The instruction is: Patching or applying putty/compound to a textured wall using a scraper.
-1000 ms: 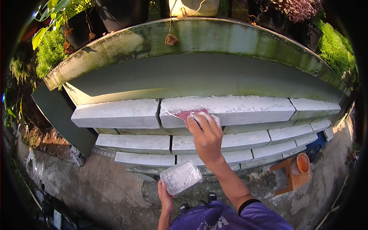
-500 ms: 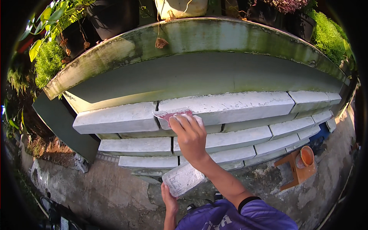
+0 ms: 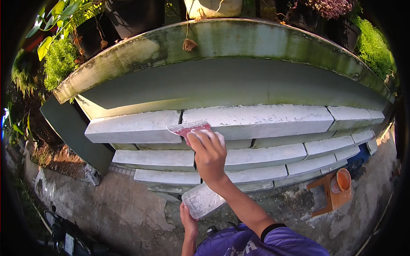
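Note:
My right hand [image 3: 210, 155] grips a red putty knife [image 3: 197, 126], its broad blade smeared with white paste. The blade lies at the upper row of white-coated blocks [image 3: 265, 120], reaching across the dark joint between two of them. Below, my left hand [image 3: 188, 218] holds a shallow rectangular tray [image 3: 202, 201] by its left side. Streaks of white paste cover the tray's surface. My right forearm passes over the tray's right end and hides part of it. Rough patches mark the top face of the long block beside the knife.
Lower block rows [image 3: 265, 155] step down beneath the upper one. A mossy ledge [image 3: 230, 40] with potted plants overhangs at the back. An orange bucket [image 3: 343, 179] sits on a brown stool [image 3: 329, 194] at right. A motorcycle [image 3: 64, 234] stands at lower left.
The putty knife has slid a little left along the upper blocks, and its blade now spans the joint. The view has shifted slightly. The tray stays in my left hand.

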Action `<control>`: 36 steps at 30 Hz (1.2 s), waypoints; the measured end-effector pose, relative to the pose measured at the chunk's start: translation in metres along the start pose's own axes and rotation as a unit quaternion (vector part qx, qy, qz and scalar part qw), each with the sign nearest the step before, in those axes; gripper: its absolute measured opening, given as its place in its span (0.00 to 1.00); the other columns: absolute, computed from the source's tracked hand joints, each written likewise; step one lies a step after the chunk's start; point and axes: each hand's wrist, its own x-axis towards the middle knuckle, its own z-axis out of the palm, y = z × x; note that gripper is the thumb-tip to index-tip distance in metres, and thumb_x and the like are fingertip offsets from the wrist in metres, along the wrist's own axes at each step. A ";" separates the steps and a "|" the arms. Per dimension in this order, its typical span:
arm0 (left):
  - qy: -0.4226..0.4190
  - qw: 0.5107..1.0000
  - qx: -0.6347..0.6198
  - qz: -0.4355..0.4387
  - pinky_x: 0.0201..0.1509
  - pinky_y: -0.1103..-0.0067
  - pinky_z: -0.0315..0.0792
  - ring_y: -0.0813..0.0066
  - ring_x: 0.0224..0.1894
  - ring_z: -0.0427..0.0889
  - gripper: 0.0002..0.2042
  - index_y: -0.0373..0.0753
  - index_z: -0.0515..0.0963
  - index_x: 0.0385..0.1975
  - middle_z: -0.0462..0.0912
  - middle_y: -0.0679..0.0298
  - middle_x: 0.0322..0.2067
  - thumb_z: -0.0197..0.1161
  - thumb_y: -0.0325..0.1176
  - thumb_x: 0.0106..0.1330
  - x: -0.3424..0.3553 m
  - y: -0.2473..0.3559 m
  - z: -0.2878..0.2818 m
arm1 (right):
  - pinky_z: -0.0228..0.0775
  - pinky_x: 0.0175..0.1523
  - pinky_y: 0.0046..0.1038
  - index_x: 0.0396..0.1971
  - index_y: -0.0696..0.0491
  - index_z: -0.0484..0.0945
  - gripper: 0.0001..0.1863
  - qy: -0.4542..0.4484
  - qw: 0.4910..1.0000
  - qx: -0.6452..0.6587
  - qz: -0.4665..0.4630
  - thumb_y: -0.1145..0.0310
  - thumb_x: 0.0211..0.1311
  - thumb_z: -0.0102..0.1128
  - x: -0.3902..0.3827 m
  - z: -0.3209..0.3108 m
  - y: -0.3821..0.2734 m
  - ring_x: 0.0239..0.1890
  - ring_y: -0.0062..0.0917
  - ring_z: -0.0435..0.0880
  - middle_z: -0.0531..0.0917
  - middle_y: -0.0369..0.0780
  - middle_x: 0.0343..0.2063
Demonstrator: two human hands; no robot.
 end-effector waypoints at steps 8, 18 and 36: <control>0.010 1.000 0.002 -0.013 0.21 0.87 0.59 0.88 0.28 0.73 0.21 0.42 0.66 0.60 0.78 0.73 0.38 0.46 0.49 0.76 -0.001 0.004 0.013 | 0.71 0.47 0.36 0.36 0.53 0.81 0.12 -0.033 0.989 0.141 -0.035 0.77 0.48 0.65 0.004 -0.004 0.010 0.41 0.31 0.81 0.82 0.36 0.35; -0.033 0.999 0.003 -0.004 0.21 0.87 0.60 0.88 0.27 0.73 0.20 0.42 0.66 0.59 0.78 0.72 0.38 0.45 0.47 0.76 0.003 -0.011 -0.001 | 0.69 0.45 0.34 0.34 0.51 0.80 0.12 -0.122 0.989 -0.076 -0.028 0.71 0.47 0.70 0.010 -0.065 0.040 0.38 0.28 0.78 0.79 0.33 0.32; -0.049 0.999 0.004 -0.024 0.25 0.85 0.64 0.83 0.36 0.78 0.22 0.43 0.65 0.61 0.78 0.70 0.46 0.47 0.49 0.75 0.002 -0.003 0.032 | 0.73 0.45 0.35 0.36 0.54 0.83 0.15 -0.023 0.998 0.030 -0.046 0.75 0.44 0.68 0.013 -0.057 0.034 0.39 0.32 0.81 0.84 0.37 0.34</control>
